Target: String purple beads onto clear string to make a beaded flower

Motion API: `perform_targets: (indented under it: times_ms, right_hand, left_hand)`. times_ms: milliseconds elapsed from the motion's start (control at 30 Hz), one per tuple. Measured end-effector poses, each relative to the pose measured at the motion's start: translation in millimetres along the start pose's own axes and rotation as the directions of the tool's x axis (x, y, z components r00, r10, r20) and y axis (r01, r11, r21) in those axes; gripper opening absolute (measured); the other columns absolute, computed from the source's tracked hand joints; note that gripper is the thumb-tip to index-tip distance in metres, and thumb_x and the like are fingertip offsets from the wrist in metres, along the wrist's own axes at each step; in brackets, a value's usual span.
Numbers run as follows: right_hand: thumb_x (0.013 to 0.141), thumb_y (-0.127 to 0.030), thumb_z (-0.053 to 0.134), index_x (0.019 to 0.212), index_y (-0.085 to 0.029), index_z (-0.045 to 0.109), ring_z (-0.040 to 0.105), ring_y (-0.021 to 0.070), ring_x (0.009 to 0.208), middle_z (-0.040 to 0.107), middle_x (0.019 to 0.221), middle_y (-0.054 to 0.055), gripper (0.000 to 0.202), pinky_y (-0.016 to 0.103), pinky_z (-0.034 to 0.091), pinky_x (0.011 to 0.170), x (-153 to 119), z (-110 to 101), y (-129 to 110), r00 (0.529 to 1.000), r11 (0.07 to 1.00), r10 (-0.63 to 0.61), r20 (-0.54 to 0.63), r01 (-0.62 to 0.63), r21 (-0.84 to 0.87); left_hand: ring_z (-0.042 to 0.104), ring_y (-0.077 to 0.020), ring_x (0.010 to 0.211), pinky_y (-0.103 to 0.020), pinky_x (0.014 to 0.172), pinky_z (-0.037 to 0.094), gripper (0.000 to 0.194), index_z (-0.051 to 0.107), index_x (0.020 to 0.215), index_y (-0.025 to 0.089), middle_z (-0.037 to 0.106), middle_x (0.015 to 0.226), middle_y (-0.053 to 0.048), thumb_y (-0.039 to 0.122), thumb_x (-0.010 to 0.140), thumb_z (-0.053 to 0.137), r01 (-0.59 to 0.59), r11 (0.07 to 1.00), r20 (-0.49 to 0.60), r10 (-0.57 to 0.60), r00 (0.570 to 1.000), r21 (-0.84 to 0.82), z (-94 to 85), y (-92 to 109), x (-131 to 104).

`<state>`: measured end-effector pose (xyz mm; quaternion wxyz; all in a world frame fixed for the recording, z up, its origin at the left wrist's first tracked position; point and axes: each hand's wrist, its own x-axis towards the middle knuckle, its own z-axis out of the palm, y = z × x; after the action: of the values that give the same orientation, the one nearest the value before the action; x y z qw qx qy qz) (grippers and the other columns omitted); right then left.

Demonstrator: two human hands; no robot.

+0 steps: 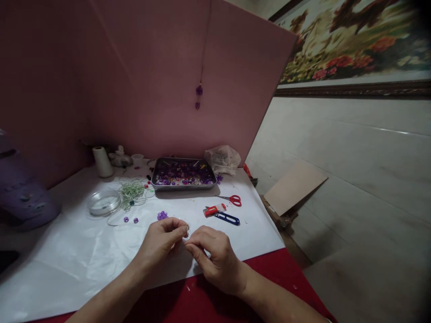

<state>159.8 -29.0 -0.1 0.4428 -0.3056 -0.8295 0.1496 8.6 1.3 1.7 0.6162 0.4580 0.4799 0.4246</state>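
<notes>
My left hand [163, 240] is closed in a pinch over the front of the white sheet, with a thin pale cord [188, 230] looping up at its fingertips. Close beside it, my right hand [217, 258] pinches too, its thumb and forefinger at the lower part of that cord. Whatever else lies between the fingertips is too small to make out. Just beyond the left hand sits a purple beaded flower [162, 215]. Two loose purple beads, one of them a bead [136, 220] nearer the hands, lie to its left.
A metal tray [183, 187] of beads stands at the back. Red-handled scissors [235, 200], a red lighter [214, 210] and a blue cutter [228, 218] lie at right. Left are a clear spool [104, 202], green cord [132, 193] and a thread cone [103, 162].
</notes>
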Motion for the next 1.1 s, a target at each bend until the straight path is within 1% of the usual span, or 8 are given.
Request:
perform_targets:
  times_ms: [200, 367, 533, 600, 667, 767, 933, 1100]
  right_hand:
    - [0.088, -0.017, 0.046, 0.078, -0.015, 0.057, 0.053, 0.0137, 0.066, 0.058, 0.07, 0.004, 0.015, 0.025, 0.041, 0.063, 0.6, -0.3, 0.6, 0.985, 0.986, 0.167, -0.039, -0.168, -0.011]
    - [0.09, -0.014, 0.038, 0.101, -0.015, 0.047, 0.055, 0.0115, 0.062, 0.06, 0.075, 0.003, 0.015, 0.022, 0.042, 0.059, 1.5, -0.4, 4.6, 0.932, 0.931, 0.359, -0.049, -0.354, 0.093]
    - [0.086, -0.009, 0.039, 0.119, -0.012, 0.043, 0.056, 0.0116, 0.062, 0.06, 0.069, 0.0, 0.033, 0.022, 0.042, 0.061, 4.3, -2.3, 6.8, 0.927, 0.924, 0.373, 0.034, -0.374, 0.083]
    - [0.086, -0.008, 0.04, 0.113, -0.013, 0.05, 0.056, 0.0113, 0.064, 0.061, 0.071, 0.001, 0.03, 0.022, 0.042, 0.061, 4.5, -3.0, 6.2, 0.932, 0.929, 0.358, 0.055, -0.362, 0.081]
    - [0.085, -0.008, 0.041, 0.099, -0.014, 0.057, 0.056, 0.0111, 0.066, 0.062, 0.074, 0.002, 0.022, 0.021, 0.042, 0.062, 4.5, -3.6, 5.5, 0.932, 0.929, 0.359, 0.046, -0.361, 0.08]
    - [0.085, -0.01, 0.044, 0.084, -0.015, 0.059, 0.055, 0.0103, 0.064, 0.061, 0.071, 0.001, 0.015, 0.021, 0.041, 0.06, 4.8, -4.7, 4.9, 0.923, 0.919, 0.384, 0.017, -0.384, 0.085]
    - [0.087, -0.015, 0.042, 0.083, -0.016, 0.058, 0.049, 0.0082, 0.052, 0.056, 0.061, -0.002, 0.017, 0.019, 0.038, 0.051, 6.3, -6.9, 3.2, 0.888, 0.876, 0.457, 0.051, -0.46, 0.145]
    - [0.09, -0.022, 0.039, 0.081, -0.016, 0.057, 0.049, 0.0082, 0.048, 0.053, 0.055, -0.003, 0.021, 0.019, 0.039, 0.049, 6.7, -5.7, 2.4, 0.867, 0.844, 0.493, 0.072, -0.497, 0.202]
  left_hand:
    - [0.036, -0.0052, 0.036, -0.017, 0.036, 0.022, 0.019, 0.059, 0.062, 0.014, 0.047, 0.042, 0.007, 0.031, 0.065, 0.068, -0.034, 0.999, 0.025, 0.034, 0.999, 0.022, 2.6, 3.5, -3.2]
    - [0.034, -0.005, 0.036, -0.017, 0.036, 0.022, 0.019, 0.061, 0.064, 0.013, 0.046, 0.041, 0.007, 0.031, 0.069, 0.065, -0.095, 0.991, 0.083, 0.088, 0.993, 0.094, 5.5, 6.8, -6.7]
    - [0.034, -0.0048, 0.036, -0.017, 0.036, 0.022, 0.019, 0.061, 0.064, 0.013, 0.046, 0.041, 0.007, 0.031, 0.07, 0.064, -0.112, 0.985, 0.102, 0.098, 0.99, 0.133, 7.4, 6.3, -7.5]
    - [0.033, -0.0046, 0.036, -0.017, 0.036, 0.021, 0.02, 0.061, 0.063, 0.013, 0.045, 0.04, 0.007, 0.032, 0.07, 0.064, -0.106, 0.986, 0.106, 0.092, 0.99, 0.13, 6.9, 5.3, -6.3]
    - [0.032, -0.0043, 0.036, -0.017, 0.035, 0.02, 0.02, 0.061, 0.063, 0.014, 0.045, 0.04, 0.007, 0.033, 0.069, 0.065, -0.091, 0.989, 0.11, 0.079, 0.991, 0.115, 5.8, 4.3, -5.0]
    - [0.031, -0.0039, 0.035, -0.016, 0.035, 0.018, 0.02, 0.062, 0.064, 0.015, 0.044, 0.039, 0.008, 0.033, 0.069, 0.066, -0.073, 0.992, 0.118, 0.061, 0.991, 0.1, 4.0, 4.2, -4.2]
    - [0.032, -0.004, 0.037, -0.016, 0.036, 0.019, 0.019, 0.061, 0.063, 0.015, 0.044, 0.04, 0.008, 0.032, 0.071, 0.065, -0.083, 0.99, 0.115, 0.069, 0.991, 0.116, 3.9, 4.3, -3.5]
    - [0.036, -0.0055, 0.04, -0.017, 0.038, 0.025, 0.018, 0.062, 0.066, 0.015, 0.05, 0.046, 0.005, 0.032, 0.073, 0.061, -0.174, 0.968, 0.128, 0.153, 0.98, 0.179, 4.0, -0.3, -3.2]
